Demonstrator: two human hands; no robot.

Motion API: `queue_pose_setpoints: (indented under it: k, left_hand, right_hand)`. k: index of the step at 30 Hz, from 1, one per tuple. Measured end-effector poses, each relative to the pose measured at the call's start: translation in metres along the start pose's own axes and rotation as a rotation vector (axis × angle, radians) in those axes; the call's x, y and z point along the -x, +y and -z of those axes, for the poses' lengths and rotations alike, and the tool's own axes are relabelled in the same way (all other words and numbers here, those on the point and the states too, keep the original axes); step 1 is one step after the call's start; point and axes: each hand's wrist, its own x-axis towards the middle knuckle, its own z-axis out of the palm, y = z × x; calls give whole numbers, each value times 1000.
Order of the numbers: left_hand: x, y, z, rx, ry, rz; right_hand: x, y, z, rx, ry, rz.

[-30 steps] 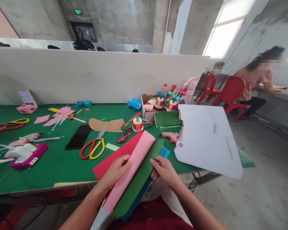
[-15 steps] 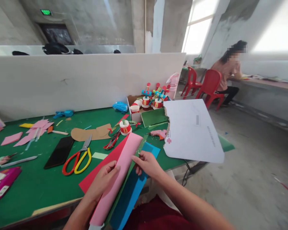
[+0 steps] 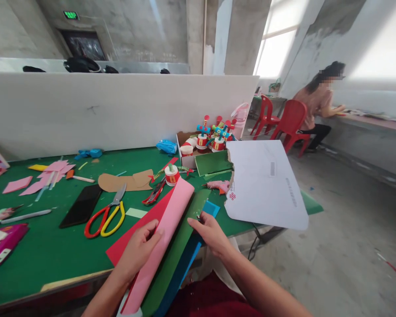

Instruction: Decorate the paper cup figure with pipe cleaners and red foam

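Observation:
My left hand [image 3: 137, 249] is closed on a stack of coloured sheets at the near table edge, its fingers pressed on the pink sheet [image 3: 166, 229] with the red sheet [image 3: 125, 246] underneath. My right hand [image 3: 210, 234] pinches the edge of the green sheet [image 3: 174, 259], which lies over a blue sheet [image 3: 211, 208]. The sheets hang over the edge of the green table [image 3: 53, 251] toward my lap.
Red-and-yellow scissors [image 3: 107, 215], a black phone [image 3: 81, 205], a brown card cut-out [image 3: 125, 180], a glue gun [image 3: 219, 186] and a large white sheet [image 3: 265, 185] lie on the table. A box of craft figures [image 3: 206, 141] stands behind. A person sits on a red chair [image 3: 292, 123] at right.
The green sheet has slid back over the blue one, leaving only a blue corner showing. My right hand shifted slightly right along the green edge. The left hand keeps its hold.

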Motion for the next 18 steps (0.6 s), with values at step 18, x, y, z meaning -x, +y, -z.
queue_pose_setpoints:
  k: [18]
  left_hand:
    - [22, 26, -2, -808, -247, -54]
  right_hand:
    - [5, -9, 2, 156, 96, 47]
